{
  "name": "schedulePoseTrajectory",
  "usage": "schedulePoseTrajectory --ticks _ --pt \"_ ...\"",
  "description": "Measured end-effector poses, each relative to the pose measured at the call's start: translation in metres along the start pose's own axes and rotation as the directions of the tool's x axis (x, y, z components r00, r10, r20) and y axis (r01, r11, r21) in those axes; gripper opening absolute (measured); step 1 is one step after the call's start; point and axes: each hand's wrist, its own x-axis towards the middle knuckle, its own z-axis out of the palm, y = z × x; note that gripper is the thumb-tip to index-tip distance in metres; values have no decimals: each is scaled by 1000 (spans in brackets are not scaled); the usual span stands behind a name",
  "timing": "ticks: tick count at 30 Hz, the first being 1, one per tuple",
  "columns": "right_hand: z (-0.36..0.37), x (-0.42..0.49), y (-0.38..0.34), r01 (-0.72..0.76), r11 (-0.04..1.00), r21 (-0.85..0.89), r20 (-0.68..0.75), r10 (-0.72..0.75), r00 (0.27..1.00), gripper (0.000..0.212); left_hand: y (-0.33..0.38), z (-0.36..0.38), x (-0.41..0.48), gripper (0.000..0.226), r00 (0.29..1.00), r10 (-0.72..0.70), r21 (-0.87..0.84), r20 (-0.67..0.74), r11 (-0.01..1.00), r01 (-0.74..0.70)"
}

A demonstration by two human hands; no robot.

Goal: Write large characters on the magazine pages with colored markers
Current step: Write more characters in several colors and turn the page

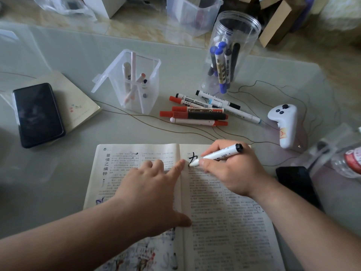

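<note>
An open magazine (224, 222) with dense printed text lies on the table in front of me. My right hand (232, 169) grips a white marker with a black end (218, 155), its tip touching the top of the right page beside a black handwritten character (193, 156). My left hand (150, 188) lies flat with spread fingers across the spine, pressing the pages down. Purple scribbles mark the left page's lower left.
Several red and black whiteboard markers (199, 112) lie loose beyond the magazine. A square clear pen box (134, 83), a round clear jar of markers (226, 55), a black phone on a notebook (38, 114), a white controller (283, 124), a second dark phone (297, 184) and a bottle (349, 163) surround it.
</note>
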Motion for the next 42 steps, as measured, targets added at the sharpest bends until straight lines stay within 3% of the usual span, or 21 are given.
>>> schedulePoseTrajectory --ticks 2,7,14,23,36,40,42 --pt "-1 -1 -1 -2 1000 25 43 1 999 10 0 0 0 127 1000 -3 -6 -3 1000 3" --pt "-13 8 6 -7 998 59 -107 14 994 11 0 0 0 128 1000 -6 -4 -11 1000 5" --pt "-12 9 12 -23 999 -40 -46 21 999 16 0 1 0 128 1000 -2 -7 -12 1000 2" --pt "-13 10 11 -19 995 -94 -112 9 994 13 0 -1 -1 127 1000 -2 -11 -11 1000 1" --pt "-15 9 13 -33 999 -43 -56 30 998 14 2 -3 -1 127 1000 1 -18 -5 1000 -1" --pt "-13 9 13 -29 992 -123 -76 20 997 15 3 -4 -2 126 1000 0 -28 10 1000 0" --pt "-14 7 10 -30 997 -72 -99 23 995 14 3 -5 -3 128 1000 -4 -45 3 999 4"
